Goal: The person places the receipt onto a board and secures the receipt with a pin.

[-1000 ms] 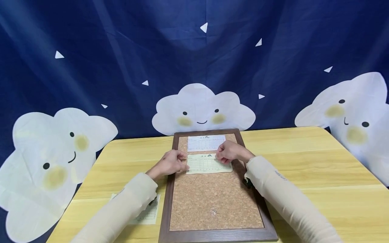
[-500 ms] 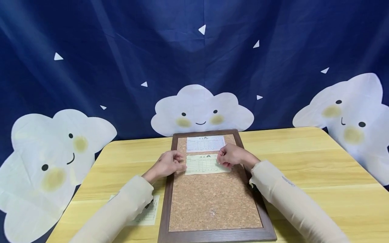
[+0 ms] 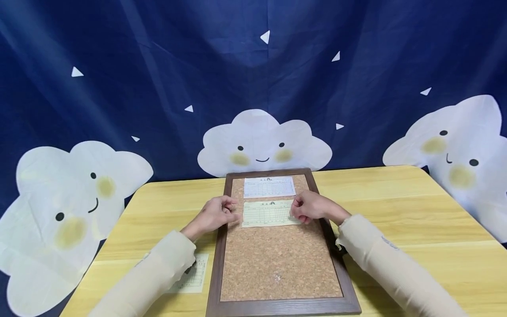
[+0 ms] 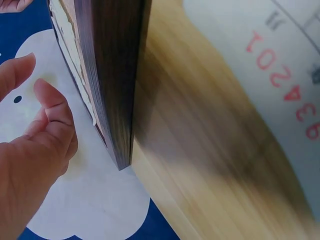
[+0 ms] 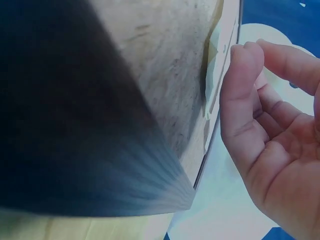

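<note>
- At the back, across the full width: one dark blue curtain (image 3: 253,66), printed with white triangles and smiling clouds (image 3: 263,143).
- One table (image 3: 396,211), yellow wood-grain top, in front of the curtain.
- One cork board (image 3: 277,259), brown frame, lying on the table; pale scuff (image 3: 277,276) near the close end.
- Two cream sleeves, left (image 3: 154,264) and right (image 3: 392,259), reaching in from either side.
- One yellow slip (image 3: 265,214), ruled form, on the upper half of the cork, between the hands.
- One white slip (image 3: 269,187), ruled form, just beyond the yellow one, near the far frame edge.
- One pale slip (image 3: 194,279), ruled, on the table left of the board, partly beneath the left sleeve.
- Left hand (image 3: 215,213): fingers loosely bent, thumb apart, nothing held; just beside the yellow slip's left edge.
- Right hand (image 3: 313,206): fingers curled, thumb and forefinger tips together at the yellow slip's right end; whether they grip anything cannot be told.
</note>
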Tool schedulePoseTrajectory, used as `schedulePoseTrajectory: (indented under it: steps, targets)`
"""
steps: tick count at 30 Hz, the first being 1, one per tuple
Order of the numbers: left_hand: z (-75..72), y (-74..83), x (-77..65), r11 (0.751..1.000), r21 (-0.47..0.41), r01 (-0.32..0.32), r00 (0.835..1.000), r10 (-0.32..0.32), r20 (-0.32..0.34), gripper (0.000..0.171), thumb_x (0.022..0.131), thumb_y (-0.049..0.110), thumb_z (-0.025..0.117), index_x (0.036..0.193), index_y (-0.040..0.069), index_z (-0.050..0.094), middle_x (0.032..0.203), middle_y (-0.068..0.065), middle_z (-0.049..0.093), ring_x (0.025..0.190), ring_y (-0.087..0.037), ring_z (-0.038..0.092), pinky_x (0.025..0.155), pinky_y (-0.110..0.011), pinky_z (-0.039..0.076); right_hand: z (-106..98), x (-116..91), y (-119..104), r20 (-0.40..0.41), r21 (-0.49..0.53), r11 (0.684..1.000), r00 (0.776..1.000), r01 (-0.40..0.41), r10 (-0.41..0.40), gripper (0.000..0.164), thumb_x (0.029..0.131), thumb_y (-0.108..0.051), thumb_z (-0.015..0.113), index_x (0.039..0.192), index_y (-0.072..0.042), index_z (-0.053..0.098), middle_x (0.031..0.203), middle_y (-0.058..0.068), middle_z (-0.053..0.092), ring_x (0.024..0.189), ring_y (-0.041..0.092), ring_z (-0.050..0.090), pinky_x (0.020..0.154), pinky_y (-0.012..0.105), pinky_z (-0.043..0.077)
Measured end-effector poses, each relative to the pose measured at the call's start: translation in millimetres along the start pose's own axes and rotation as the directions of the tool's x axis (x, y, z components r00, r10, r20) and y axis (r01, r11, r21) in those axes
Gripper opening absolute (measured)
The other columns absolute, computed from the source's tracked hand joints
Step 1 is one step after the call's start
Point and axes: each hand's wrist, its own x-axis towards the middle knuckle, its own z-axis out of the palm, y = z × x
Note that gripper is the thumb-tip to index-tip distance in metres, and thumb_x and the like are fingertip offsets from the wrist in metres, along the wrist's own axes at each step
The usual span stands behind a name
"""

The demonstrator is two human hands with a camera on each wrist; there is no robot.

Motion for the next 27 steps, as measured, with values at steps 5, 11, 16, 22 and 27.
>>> schedulePoseTrajectory:
  steps: [5,11,16,22,27]
  targets:
    - [-1.5,-0.3,0.3,1.0,0.003,-0.014,1.0,0.014,-0.002,0.04,0.084,0.009,0.08,0.118,-0.004,0.065,0.103,-0.013,0.063,0.078,-0.014,0.055,0.071,-0.027,0.047,0.1,-6.8,1.5,0.007,0.009,1.0,1.0,0.0,0.0,0.014,0.094,0.0,0.061,0.081,0.0,0.064,0.068,0.006,0.059,0.061,0.014,0.056,0.057,0.029,0.054]
    - [-3.0,-1.6,-2.1,0.999,-0.023,-0.024,1.0,0.024,0.006,0.04,0.085,0.009,0.079,0.119,-0.005,0.064,0.102,-0.014,0.063,0.073,-0.014,0.052,0.063,-0.025,0.046,0.2,-13.7,4.2,0.008,-0.009,1.0,1.0,0.0,0.0,0.013,0.092,0.001,0.063,0.08,-0.002,0.063,0.066,0.005,0.058,0.059,0.013,0.057,0.055,0.029,0.055]
    - [-3.2,-4.6,-4.2,0.998,-0.048,-0.038,0.999,0.039,0.012,0.042,0.087,0.008,0.078,0.122,-0.007,0.061,0.1,-0.015,0.061,0.071,-0.015,0.051,0.06,-0.023,0.044,-0.1,-19.2,7.8,0.012,-0.016,1.0,1.0,0.019,-0.018,0.011,0.092,-0.001,0.064,0.081,-0.001,0.064,0.066,0.005,0.058,0.059,0.013,0.057,0.056,0.029,0.055]
    - [-4.6,-4.6,-7.3,0.999,-0.039,-0.028,1.0,0.028,0.001,0.045,0.085,0.01,0.079,0.123,-0.005,0.061,0.1,-0.014,0.062,0.072,-0.015,0.055,0.06,-0.025,0.047,-1.4,-27.1,14.1,-0.002,-0.023,0.999,1.0,0.025,-0.025,0.009,0.092,-0.003,0.066,0.084,-0.001,0.064,0.067,0.005,0.059,0.06,0.014,0.058,0.057,0.031,0.056]
    - [-5.8,-6.4,-9.3,0.997,-0.071,-0.007,1.0,0.008,0.01,0.046,0.085,0.009,0.079,0.124,-0.006,0.06,0.102,-0.015,0.061,0.068,-0.014,0.053,0.057,-0.024,0.047,-1.6,-33.8,19.5,-0.011,-0.025,1.0,1.0,0.015,-0.016,0.009,0.091,-0.005,0.069,0.088,-0.001,0.062,0.069,0.005,0.058,0.06,0.015,0.058,0.057,0.031,0.055]
